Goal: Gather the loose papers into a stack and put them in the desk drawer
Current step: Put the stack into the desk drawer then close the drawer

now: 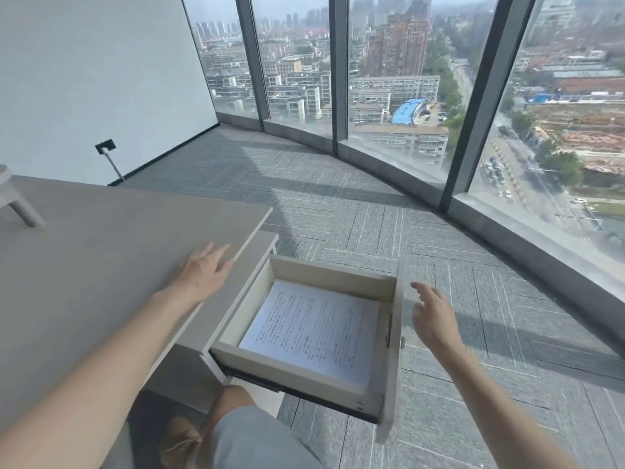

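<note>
A stack of white printed papers (314,330) lies flat on the bottom of the desk drawer (287,363), which is pulled out to the right of the grey desk (84,265). My left hand (206,269) rests palm down on the desk top near its right edge, fingers spread, holding nothing. Just right of the drawer's front panel (392,360), my right hand (434,316) hovers in the air with fingers apart and empty.
A pale monitor stand leg (20,204) sits at the desk's far left. Grey carpet tiles (372,214) stretch to a curved wall of floor-to-ceiling windows (389,96). A black wall socket with a cable (106,147) is on the white wall. My knee (257,434) is below the drawer.
</note>
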The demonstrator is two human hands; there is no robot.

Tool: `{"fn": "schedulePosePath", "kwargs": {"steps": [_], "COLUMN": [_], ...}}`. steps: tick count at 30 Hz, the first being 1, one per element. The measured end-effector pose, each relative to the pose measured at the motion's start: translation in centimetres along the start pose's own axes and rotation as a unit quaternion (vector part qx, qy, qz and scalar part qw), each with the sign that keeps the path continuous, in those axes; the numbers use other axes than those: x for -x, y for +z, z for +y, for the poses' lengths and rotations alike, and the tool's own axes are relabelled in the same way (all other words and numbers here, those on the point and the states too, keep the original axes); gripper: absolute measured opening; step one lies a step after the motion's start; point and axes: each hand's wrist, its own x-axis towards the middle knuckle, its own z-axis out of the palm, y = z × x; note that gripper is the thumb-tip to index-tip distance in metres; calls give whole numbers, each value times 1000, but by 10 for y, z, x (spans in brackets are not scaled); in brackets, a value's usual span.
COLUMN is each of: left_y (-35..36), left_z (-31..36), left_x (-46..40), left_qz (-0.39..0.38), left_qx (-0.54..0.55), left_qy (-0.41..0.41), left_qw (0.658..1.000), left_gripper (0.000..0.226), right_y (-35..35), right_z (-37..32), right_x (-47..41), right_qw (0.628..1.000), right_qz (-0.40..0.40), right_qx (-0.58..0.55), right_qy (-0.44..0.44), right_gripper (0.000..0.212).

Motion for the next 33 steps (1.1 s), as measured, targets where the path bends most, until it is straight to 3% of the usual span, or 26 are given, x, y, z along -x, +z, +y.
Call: {"fn": "schedulePosePath", "kwargs": {"steps": [4, 9, 33], "left_y": [8, 8, 9], "left_z": [-9, -7, -4], "left_x": [1, -2, 2], "left_qz": [-25, -21, 11], "left_qx": [-68, -78, -59], "left_qy": [5, 8, 10], "left_qw": [997, 997, 998], "left_gripper": [59, 58, 57], "right_y": [-6, -1, 94], "right_z": [16, 15, -56], "right_x": [1, 8, -3], "right_qw": [992, 954, 906], "right_qz": [-102, -238, -335], "right_qx": [-42, -168, -249], "right_qy": [53, 75, 69], "right_gripper": [57, 68, 69]}}
